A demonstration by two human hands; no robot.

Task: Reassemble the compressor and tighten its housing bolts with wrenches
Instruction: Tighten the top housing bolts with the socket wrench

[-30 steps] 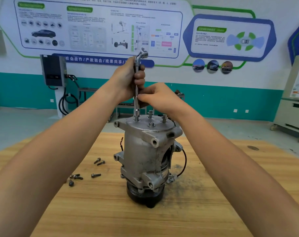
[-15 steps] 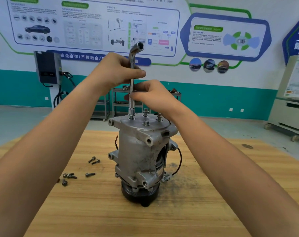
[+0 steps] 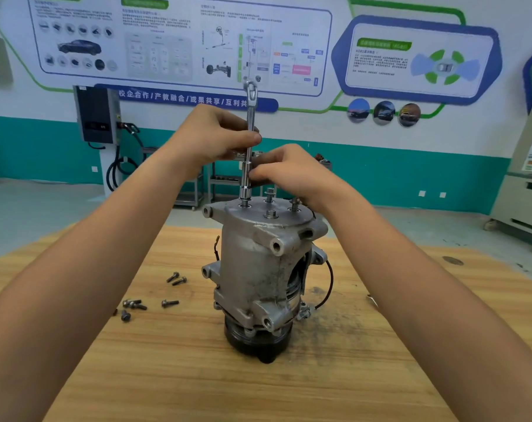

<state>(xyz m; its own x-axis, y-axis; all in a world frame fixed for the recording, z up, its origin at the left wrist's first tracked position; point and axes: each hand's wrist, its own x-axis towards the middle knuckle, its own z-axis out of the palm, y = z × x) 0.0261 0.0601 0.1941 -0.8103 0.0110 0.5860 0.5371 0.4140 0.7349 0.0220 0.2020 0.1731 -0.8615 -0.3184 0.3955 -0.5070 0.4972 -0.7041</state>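
Directly ahead in your head view, the compressor (image 3: pixel 258 269) stands upright near the middle of the wooden tabletop (image 3: pixel 197 376), resting on its black pulley (image 3: pixel 258 342), whose far side is hidden by the body. A chrome wrench (image 3: pixel 249 141) stands vertically on the flat top plate, with its socket end seated at the plate's far left. Whatever fastener sits under that socket is covered and cannot be made out.

Your left hand (image 3: pixel 210 138) pinches the wrench shaft about halfway up, thumb in front and fingers curled behind. Your right hand (image 3: pixel 292 169) curls its fingers onto the lower shaft just above the socket. Its thumb is out of sight, and the hand also hides the back edge of the plate. Three housing bolts (image 3: pixel 270 193) stand proud of the plate beside the socket.

A thin black wire (image 3: pixel 328 278) loops off the compressor's right side. On the tabletop to its left lie several loose bolts (image 3: pixel 170 303), scattered and well apart from the housing. One near your left forearm is too small to identify.

Both forearms run off the bottom corners. Behind your hands a metal shelf rack (image 3: pixel 225 178) is mostly blocked. A wall charger (image 3: pixel 95 115) hangs at left under printed posters (image 3: pixel 179 41), their text too blurred to read, and a pale cabinet (image 3: pixel 523 193) is cut off at the right edge.
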